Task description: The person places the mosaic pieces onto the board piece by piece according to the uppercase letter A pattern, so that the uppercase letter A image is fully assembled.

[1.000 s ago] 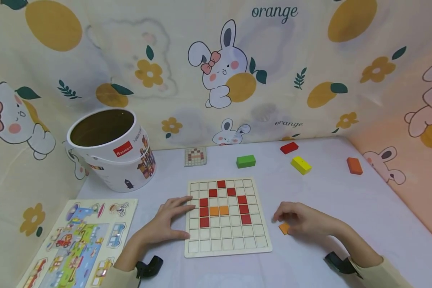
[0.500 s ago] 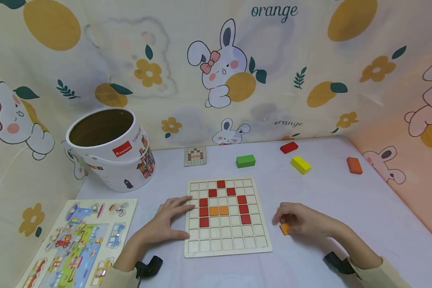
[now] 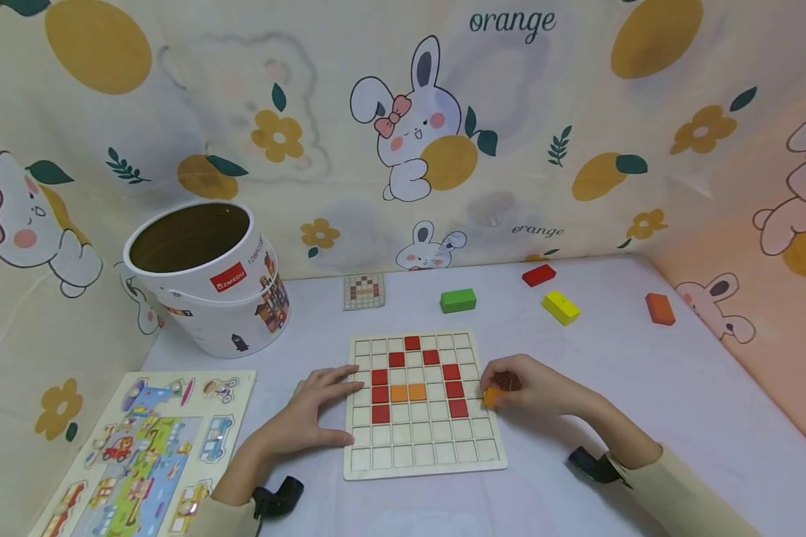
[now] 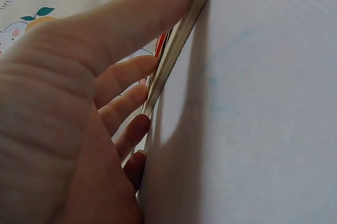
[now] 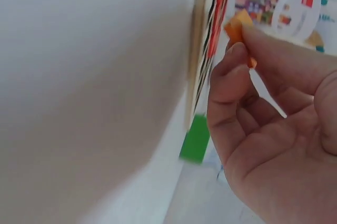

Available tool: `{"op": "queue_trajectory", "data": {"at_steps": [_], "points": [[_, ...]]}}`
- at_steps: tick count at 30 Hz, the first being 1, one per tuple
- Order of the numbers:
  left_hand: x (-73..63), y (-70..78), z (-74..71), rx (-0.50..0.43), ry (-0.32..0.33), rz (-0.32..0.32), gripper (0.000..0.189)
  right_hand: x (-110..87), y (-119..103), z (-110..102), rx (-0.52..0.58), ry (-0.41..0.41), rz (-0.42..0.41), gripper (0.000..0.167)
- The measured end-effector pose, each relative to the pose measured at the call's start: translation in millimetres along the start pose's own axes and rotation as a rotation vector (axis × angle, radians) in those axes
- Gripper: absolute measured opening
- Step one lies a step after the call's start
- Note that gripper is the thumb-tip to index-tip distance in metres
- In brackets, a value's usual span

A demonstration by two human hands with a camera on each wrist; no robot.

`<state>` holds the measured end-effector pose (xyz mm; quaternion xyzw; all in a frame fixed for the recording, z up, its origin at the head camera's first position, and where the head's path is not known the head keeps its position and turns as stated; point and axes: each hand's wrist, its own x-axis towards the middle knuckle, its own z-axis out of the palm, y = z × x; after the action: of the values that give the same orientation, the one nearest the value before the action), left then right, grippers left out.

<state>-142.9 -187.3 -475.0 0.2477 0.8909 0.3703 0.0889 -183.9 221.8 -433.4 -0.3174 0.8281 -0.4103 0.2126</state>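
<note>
A square pale grid board [image 3: 422,435] lies on the table in the head view. Several red tiles [image 3: 458,408] on it form an arch, with two orange tiles [image 3: 399,393] side by side within. My left hand [image 3: 305,418] rests against the board's left edge, its fingers extended, as the left wrist view also shows. Between thumb and forefinger my right hand [image 3: 540,384] pinches an orange tile [image 5: 241,21], held just at the board's right edge. The right wrist view shows the tile tilted in that pinch.
Behind the board lie a small pattern card [image 3: 364,291], a green block [image 3: 458,300], a red block [image 3: 539,275], a yellow block [image 3: 561,307] and an orange block [image 3: 661,309]. A white bucket [image 3: 208,294] and a picture puzzle board [image 3: 231,384] stand at left.
My right hand has lifted the orange tile from the table right of the board and moved left with it to the board's edge. The left hand and board have stayed put.
</note>
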Motion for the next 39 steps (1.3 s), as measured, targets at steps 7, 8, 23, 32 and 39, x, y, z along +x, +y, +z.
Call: {"op": "queue_trajectory", "data": {"at_steps": [7, 8, 23, 32, 39], "points": [[-0.4, -0.7, 0.1, 0.001, 0.0, -0.002, 0.079, 49.9, -18, 13, -0.021, -0.04, -0.022, 0.019], [-0.2, -0.6, 0.1, 0.003, 0.001, -0.002, 0.079, 55.1, -20, 15, -0.023, -0.043, -0.03, 0.019], [0.2, 0.1, -1.0, 0.001, 0.001, -0.002, 0.079, 83.5, -31, 29, -0.087, -0.068, -0.047, 0.017], [1.1, -1.5, -0.3, 0.007, -0.003, -0.001, 0.079, 82.5, -35, 28, -0.141, -0.075, -0.022, 0.016], [1.1, -1.2, -0.3, 0.011, -0.005, -0.004, 0.08, 79.7, -34, 29, -0.172, -0.05, -0.016, 0.018]]}}
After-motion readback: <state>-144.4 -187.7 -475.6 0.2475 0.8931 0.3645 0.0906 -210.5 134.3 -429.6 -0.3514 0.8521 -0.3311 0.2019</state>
